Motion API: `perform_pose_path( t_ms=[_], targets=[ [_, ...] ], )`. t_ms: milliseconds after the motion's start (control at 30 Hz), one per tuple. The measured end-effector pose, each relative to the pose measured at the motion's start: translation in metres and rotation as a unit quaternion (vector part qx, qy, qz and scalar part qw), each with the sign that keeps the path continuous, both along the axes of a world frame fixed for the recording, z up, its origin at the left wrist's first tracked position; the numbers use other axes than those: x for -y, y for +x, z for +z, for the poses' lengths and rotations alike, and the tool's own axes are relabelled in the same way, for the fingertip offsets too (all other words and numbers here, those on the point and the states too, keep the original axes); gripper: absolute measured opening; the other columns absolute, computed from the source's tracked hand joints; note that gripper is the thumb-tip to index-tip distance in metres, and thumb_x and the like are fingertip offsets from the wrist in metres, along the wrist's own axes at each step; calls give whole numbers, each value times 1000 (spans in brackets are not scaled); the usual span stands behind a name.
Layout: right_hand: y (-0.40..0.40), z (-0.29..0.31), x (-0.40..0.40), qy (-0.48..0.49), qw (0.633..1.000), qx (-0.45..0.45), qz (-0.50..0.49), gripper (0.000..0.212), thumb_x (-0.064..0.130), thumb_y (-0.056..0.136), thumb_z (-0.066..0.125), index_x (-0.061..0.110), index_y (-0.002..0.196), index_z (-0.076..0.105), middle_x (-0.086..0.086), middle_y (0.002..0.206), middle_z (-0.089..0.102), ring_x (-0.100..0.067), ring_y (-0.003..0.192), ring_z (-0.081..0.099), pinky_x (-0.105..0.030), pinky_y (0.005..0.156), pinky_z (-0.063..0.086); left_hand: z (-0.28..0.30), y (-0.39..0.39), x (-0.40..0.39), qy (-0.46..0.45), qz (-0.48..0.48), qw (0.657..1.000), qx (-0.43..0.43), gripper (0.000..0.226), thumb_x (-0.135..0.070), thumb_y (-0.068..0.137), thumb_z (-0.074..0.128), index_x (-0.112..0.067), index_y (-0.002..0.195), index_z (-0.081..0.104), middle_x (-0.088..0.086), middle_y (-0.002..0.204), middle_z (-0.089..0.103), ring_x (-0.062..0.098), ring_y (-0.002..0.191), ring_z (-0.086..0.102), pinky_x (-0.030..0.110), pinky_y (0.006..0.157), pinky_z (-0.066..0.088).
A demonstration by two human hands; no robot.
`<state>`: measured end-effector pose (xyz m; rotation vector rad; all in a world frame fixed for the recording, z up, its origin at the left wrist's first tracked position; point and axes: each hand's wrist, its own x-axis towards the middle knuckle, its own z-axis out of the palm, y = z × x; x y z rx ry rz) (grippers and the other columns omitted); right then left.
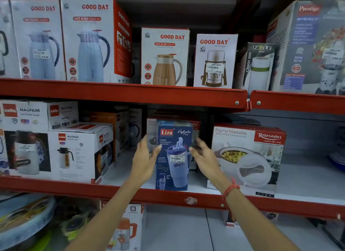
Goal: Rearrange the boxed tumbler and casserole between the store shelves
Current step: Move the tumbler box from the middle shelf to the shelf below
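Observation:
A blue Liza tumbler box [173,157] stands upright near the front edge of the middle shelf [119,192]. My left hand [144,159] is beside its left face with fingers spread, its thumb at the box's left edge. On the other side my right hand [204,157] is spread too, its fingertips by the box's right edge. Neither hand grips the box. To the right stands a white and red Rishabh casserole box [246,159]. A second casserole box [195,131] is partly hidden behind the tumbler box.
Cello flask boxes [80,153] fill the middle shelf's left side. The upper shelf [123,93] carries Good Day jug boxes [164,58], a Fable box [255,65] and a Prestige box [313,48]. Below, the lower shelf [177,230] holds an orange jug box [127,230].

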<state>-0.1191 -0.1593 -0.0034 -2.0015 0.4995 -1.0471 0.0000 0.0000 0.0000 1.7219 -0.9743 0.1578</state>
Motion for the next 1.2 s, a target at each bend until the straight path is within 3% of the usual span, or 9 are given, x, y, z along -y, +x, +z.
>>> perform_pose_path(
  t_ms=[133, 200, 433, 667, 767, 867, 967, 1033, 1200],
  targets=[
    [10, -6, -8, 74, 996, 2, 48, 40, 17, 100, 49, 21, 140, 45, -8, 137, 60, -15, 115, 59, -34, 92, 54, -4, 0, 5, 75, -79, 992, -68, 51, -28, 98, 47, -16, 144, 28, 17, 132, 59, 32, 111, 62, 51, 91, 54],
    [12, -6, -9, 94, 993, 34, 61, 37, 15, 100, 49, 21, 136, 50, -8, 132, 63, -19, 114, 62, -39, 91, 56, -3, -4, 5, 69, -91, 990, -86, 47, -23, 100, 43, -18, 144, 30, 16, 129, 61, 31, 111, 62, 53, 92, 54],
    [-17, 5, -20, 87, 985, 125, 82, 48, 10, 95, 57, 23, 140, 49, 6, 131, 62, -13, 118, 60, -37, 90, 58, 9, -18, -10, 13, -123, 990, -70, 54, -20, 102, 36, -34, 150, 16, 8, 131, 59, 27, 114, 61, 53, 94, 54],
    [-74, 17, -41, 77, 976, 177, 99, 47, 6, 87, 68, 23, 130, 59, 31, 104, 71, 0, 101, 69, -20, 68, 59, 11, -47, -33, -44, -178, 981, -57, 53, -34, 94, 46, -52, 139, 24, -23, 123, 57, 1, 106, 63, 40, 86, 60],
    [-102, 15, -53, 81, 974, 187, 103, 45, 5, 86, 68, 30, 123, 63, 26, 112, 69, -1, 99, 70, -20, 66, 59, 8, -65, -44, -51, -201, 975, -81, 47, -39, 87, 48, -66, 122, 34, -33, 112, 61, -6, 106, 63, 32, 83, 61],
    [-131, 8, -64, 67, 978, 177, 83, 45, 9, 85, 68, 23, 127, 63, 19, 121, 68, 2, 100, 69, -23, 68, 61, 2, -83, -54, -45, -214, 972, -90, 44, -42, 84, 51, -71, 116, 38, -26, 117, 64, 5, 113, 62, 34, 84, 60],
    [-156, -1, -72, 64, 982, 166, 66, 47, 12, 84, 69, 19, 129, 61, 9, 127, 67, -3, 110, 66, -28, 74, 62, -6, -102, -63, -51, -233, 964, -122, 44, -41, 83, 54, -75, 108, 42, -38, 100, 68, -11, 99, 64, 14, 64, 57],
    [-169, -7, -76, 71, 982, 161, 61, 46, 10, 84, 69, 17, 129, 62, 7, 129, 66, -7, 114, 65, -29, 76, 62, -12, -113, -66, -53, -234, 960, -142, 45, -39, 83, 55, -70, 113, 41, -45, 91, 66, -18, 90, 64, 11, 56, 55],
    [-191, -34, -83, 115, 978, 158, 70, 43, 3, 86, 66, 13, 128, 63, 11, 119, 71, -13, 102, 72, -30, 70, 62, -42, -131, -66, -32, -241, 951, -192, 65, -32, 73, 68, -57, 126, 41, -22, 107, 71, 0, 96, 70, 22, 64, 61]
  ],
)
